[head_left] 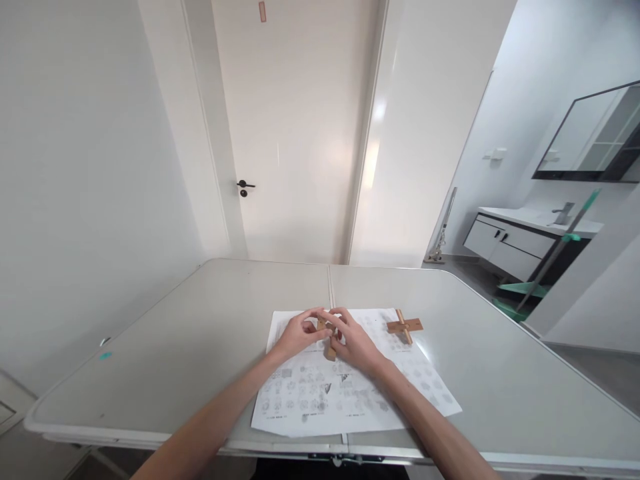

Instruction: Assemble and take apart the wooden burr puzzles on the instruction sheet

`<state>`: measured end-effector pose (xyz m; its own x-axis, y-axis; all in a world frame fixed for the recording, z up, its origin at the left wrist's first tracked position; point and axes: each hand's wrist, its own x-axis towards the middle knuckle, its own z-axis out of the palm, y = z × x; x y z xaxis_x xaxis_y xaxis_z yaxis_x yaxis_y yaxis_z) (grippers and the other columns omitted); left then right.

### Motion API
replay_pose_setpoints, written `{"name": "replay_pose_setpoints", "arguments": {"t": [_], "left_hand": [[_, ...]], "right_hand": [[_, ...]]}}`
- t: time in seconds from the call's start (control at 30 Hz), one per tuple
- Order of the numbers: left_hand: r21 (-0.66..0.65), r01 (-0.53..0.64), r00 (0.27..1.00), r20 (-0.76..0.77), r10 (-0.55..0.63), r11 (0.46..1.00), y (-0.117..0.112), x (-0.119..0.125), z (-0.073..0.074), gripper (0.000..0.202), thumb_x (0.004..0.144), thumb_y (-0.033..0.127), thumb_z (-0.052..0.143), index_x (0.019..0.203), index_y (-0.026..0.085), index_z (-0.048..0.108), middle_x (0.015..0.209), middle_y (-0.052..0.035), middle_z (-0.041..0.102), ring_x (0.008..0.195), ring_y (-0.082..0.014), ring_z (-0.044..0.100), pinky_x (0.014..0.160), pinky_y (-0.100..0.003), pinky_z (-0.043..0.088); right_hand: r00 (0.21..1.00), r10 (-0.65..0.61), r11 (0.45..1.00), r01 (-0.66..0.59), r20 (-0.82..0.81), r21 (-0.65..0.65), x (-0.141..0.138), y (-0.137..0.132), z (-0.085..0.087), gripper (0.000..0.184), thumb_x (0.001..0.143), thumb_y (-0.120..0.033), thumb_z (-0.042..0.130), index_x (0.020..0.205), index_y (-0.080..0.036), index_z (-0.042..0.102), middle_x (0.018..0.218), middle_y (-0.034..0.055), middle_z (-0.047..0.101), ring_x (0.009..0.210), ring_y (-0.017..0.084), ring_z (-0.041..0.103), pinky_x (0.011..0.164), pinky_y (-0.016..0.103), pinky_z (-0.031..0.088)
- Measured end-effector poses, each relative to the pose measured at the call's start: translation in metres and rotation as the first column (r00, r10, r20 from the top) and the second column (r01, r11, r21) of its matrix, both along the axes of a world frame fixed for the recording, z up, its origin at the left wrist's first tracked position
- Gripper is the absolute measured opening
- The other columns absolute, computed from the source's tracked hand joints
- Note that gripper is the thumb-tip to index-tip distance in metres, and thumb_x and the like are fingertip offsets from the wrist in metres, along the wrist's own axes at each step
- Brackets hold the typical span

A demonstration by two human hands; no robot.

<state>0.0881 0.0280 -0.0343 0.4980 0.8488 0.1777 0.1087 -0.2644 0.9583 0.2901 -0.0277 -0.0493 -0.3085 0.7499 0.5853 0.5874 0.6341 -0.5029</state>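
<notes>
Over the middle of the printed paper sheet [320, 407], my two hands meet around small brown wooden puzzle pieces [331, 353]. My left hand [300, 333] is closed on them from the left, thumb pointing inward. From the right, my right hand [354, 341] grips them too, fingers curled and fingertips nearly touching the left ones. Fingers cover much of the wood, so how the pieces fit together is hidden. To the right of my hands, a wooden cross of a flat bar and a round rod [405, 325] lies at the sheet's upper right edge.
Beneath the sheet is a pale folding table [190, 360] with a seam down its middle. A white door [300, 133] stands beyond the far edge. On the right are a sink cabinet [510, 243], a mirror and a green broom and dustpan [530, 289].
</notes>
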Motion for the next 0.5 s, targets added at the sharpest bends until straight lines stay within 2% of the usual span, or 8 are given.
{"name": "replay_pose_setpoints", "arguments": {"t": [0.1,0.17,0.27,0.33,0.4,0.5], "left_hand": [[0.006,-0.03,0.999,0.021,0.03,1.0,0.0,-0.001,0.0,0.066,0.074,0.043,0.088,0.131,0.021,0.062,0.124,-0.0091,0.067,0.064,-0.009,0.06,0.062,-0.026,0.049],[0.018,-0.03,0.999,0.032,0.029,0.999,0.0,-0.002,0.002,0.058,0.075,0.043,0.088,0.122,0.02,0.065,0.123,-0.009,0.068,0.066,-0.0096,0.061,0.063,-0.026,0.049],[0.027,-0.017,0.999,0.038,0.016,1.0,-0.003,-0.003,0.005,0.052,0.075,0.043,0.089,0.116,0.019,0.067,0.114,-0.0073,0.071,0.068,-0.0108,0.062,0.062,-0.025,0.047],[0.026,-0.014,0.999,0.046,0.013,1.0,-0.003,-0.003,0.005,0.051,0.075,0.043,0.089,0.114,0.019,0.068,0.115,-0.0071,0.071,0.068,-0.0106,0.062,0.061,-0.024,0.047],[0.02,-0.015,0.998,0.064,0.014,1.0,-0.002,-0.003,0.004,0.05,0.076,0.043,0.089,0.114,0.02,0.068,0.12,-0.0079,0.07,0.067,-0.0101,0.062,0.06,-0.024,0.047],[-0.006,-0.008,0.994,0.105,0.008,1.0,0.001,-0.002,0.001,0.051,0.079,0.045,0.086,0.118,0.019,0.066,0.124,-0.01,0.068,0.066,-0.0102,0.063,0.061,-0.025,0.05]], "right_hand": [[1.0,-0.016,0.999,0.016,-0.008,0.034,-0.001,-0.001,0.001,0.078,0.088,-0.004,0.053,0.157,-0.038,0.044,0.148,0.0092,0.055,0.083,0.016,0.068,0.078,0.033,0.06],[1.0,-0.021,0.999,0.021,-0.011,0.047,0.0,-0.001,0.0,0.076,0.09,-0.005,0.052,0.159,-0.038,0.042,0.151,0.008,0.057,0.089,0.018,0.069,0.08,0.033,0.06],[0.999,-0.048,0.998,0.048,-0.005,0.039,0.001,0.001,-0.005,0.074,0.092,-0.008,0.053,0.16,-0.035,0.04,0.129,0.0065,0.072,0.08,0.019,0.067,0.078,0.034,0.059],[0.998,-0.061,0.998,0.061,-0.008,0.031,0.001,0.003,-0.009,0.073,0.092,-0.011,0.054,0.16,-0.033,0.039,0.115,0.0053,0.075,0.075,0.019,0.065,0.076,0.036,0.059],[0.998,-0.05,0.998,0.052,-0.038,0.035,0.0,0.004,-0.011,0.07,0.094,-0.013,0.054,0.16,-0.032,0.04,0.122,0.0078,0.071,0.08,0.02,0.065,0.077,0.037,0.06],[0.99,-0.027,0.999,0.032,-0.135,0.035,-0.004,0.004,-0.01,0.056,0.098,-0.016,0.052,0.152,-0.031,0.05,0.14,0.0128,0.058,0.087,0.02,0.066,0.08,0.039,0.06]]}}
